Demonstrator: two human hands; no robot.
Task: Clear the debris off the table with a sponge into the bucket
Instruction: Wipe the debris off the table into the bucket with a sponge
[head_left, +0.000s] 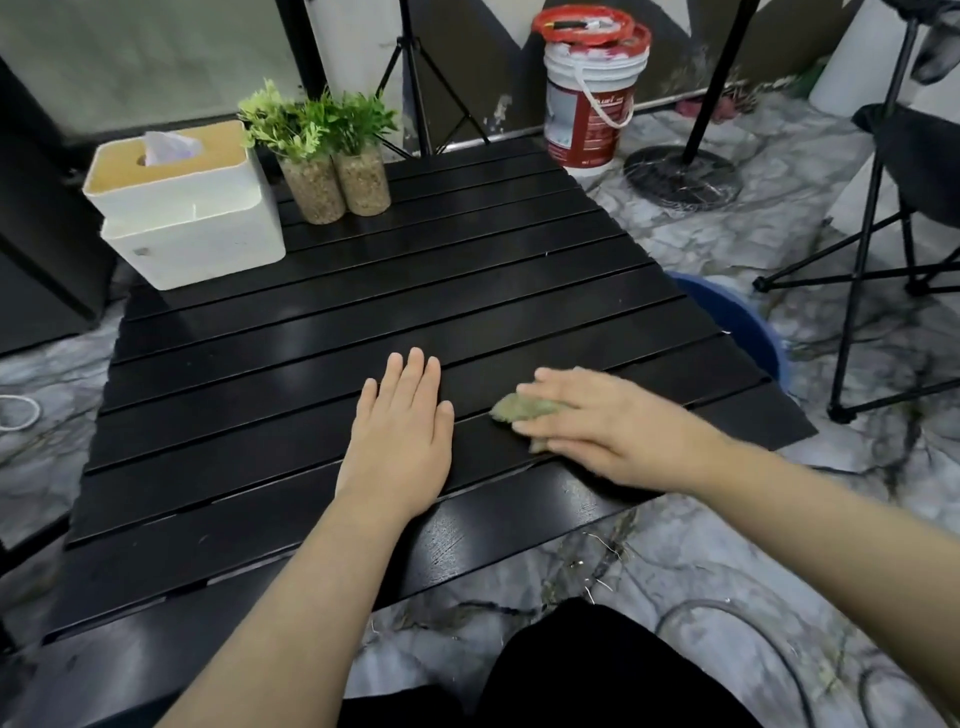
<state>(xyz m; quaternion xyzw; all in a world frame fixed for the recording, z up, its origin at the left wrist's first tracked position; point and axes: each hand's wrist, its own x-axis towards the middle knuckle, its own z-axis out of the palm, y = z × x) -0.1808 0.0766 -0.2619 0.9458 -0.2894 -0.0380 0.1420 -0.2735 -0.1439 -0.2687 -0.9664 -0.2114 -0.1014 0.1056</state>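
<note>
Black slat table. Left hand lying flat, empty. Right hand pressing sponge under straight fingers, 3 o'clock of left. Bucket sitting below table edge, 2 o'clock. Step: wiping. Next: sweeping toward bucket, needing firm pressure.

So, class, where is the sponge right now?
In the head view, the sponge lies on the table, front right, under the right hand, beside the left hand.
</note>
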